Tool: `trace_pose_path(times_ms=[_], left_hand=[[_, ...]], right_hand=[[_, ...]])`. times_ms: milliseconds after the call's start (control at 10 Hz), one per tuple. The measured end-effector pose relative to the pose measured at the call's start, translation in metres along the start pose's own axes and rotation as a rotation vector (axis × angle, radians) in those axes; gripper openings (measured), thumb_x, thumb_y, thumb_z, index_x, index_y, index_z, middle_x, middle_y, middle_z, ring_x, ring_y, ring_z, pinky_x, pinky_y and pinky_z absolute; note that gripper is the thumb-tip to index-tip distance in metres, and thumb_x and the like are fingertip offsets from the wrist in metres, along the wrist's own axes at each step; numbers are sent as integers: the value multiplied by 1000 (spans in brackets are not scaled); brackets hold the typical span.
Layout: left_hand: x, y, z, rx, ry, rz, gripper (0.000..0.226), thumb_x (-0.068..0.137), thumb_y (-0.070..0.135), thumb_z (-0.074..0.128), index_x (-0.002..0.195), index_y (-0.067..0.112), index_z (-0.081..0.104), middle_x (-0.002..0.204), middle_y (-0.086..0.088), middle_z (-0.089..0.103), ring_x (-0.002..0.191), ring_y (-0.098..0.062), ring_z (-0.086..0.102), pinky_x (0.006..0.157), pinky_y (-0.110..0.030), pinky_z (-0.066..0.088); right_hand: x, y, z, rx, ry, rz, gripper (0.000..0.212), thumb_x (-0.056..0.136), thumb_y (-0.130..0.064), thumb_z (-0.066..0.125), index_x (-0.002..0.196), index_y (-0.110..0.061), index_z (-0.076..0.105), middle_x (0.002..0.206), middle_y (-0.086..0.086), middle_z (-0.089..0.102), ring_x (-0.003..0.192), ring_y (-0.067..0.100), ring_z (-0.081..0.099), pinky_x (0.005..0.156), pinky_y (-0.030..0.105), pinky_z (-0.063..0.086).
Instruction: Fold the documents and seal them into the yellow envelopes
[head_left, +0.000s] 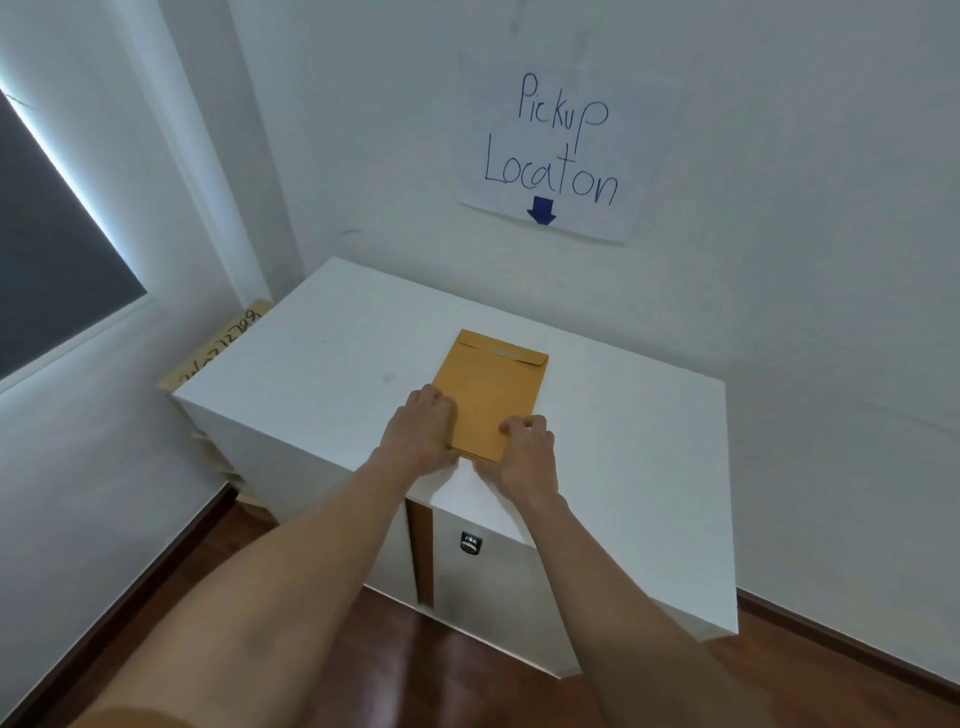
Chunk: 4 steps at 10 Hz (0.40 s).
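Observation:
A stack of yellow envelopes (493, 387) lies flat on top of a white cabinet (332, 353), flap end toward the wall. My left hand (423, 434) holds the stack's near left corner, fingers curled over its edge. My right hand (522, 454) grips the near right corner, fingers curled on top of the paper. No documents are in view.
A paper sign reading "Pickup Location" with a blue arrow (545, 150) hangs on the wall above the cabinet. Flattened cardboard (218, 348) leans between the cabinet and the left wall. The cabinet door has a lock (470, 543). Wooden floor (467, 675) lies below.

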<state>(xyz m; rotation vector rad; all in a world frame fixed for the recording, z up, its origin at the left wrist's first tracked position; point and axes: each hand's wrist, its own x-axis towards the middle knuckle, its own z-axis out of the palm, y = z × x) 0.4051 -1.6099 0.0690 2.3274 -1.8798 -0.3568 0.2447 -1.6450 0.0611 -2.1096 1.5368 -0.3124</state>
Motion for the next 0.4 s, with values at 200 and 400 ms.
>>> trace_pose_path(times_ms=[200, 400], left_hand=[[-16, -1, 15, -8, 34, 1, 50, 93, 36, 55, 137, 16, 47, 142, -8, 38, 126, -26, 43, 102, -37, 41], [-27, 4, 14, -32, -59, -28, 59, 97, 40, 50, 149, 18, 33, 157, -6, 25, 138, -27, 36, 111, -39, 32]], right_hand=[[-4, 3, 0, -38, -75, -20, 68, 78, -40, 72, 136, -15, 45, 141, 7, 32, 126, 26, 35, 104, 36, 40], [-11, -7, -14, 91, -39, -47, 79, 81, -42, 72, 147, -16, 35, 155, 8, 23, 137, 27, 28, 111, 36, 30]])
